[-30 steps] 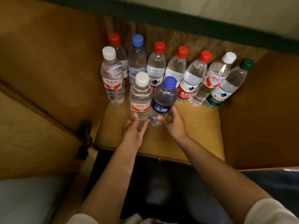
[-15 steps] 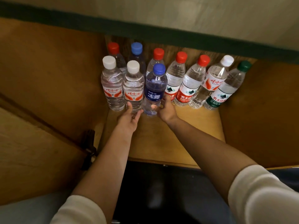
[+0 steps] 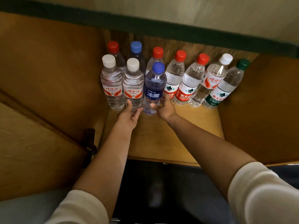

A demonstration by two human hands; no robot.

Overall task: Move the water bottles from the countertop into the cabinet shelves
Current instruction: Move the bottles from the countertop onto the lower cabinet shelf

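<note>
Down on the wooden cabinet shelf (image 3: 161,143), ten water bottles stand upright in two rows. At the left front, the left hand (image 3: 129,115) has loosely spread fingers touching the base of a white-capped bottle (image 3: 133,88) with a red-and-white label. Just beside it, the right hand (image 3: 166,107) curls around the lower part of the blue-labelled, blue-capped bottle (image 3: 154,89). Further right stand red-capped bottles, another white-capped one and a green-capped bottle (image 3: 226,88) nearest the cabinet's right wall (image 3: 258,102).
</note>
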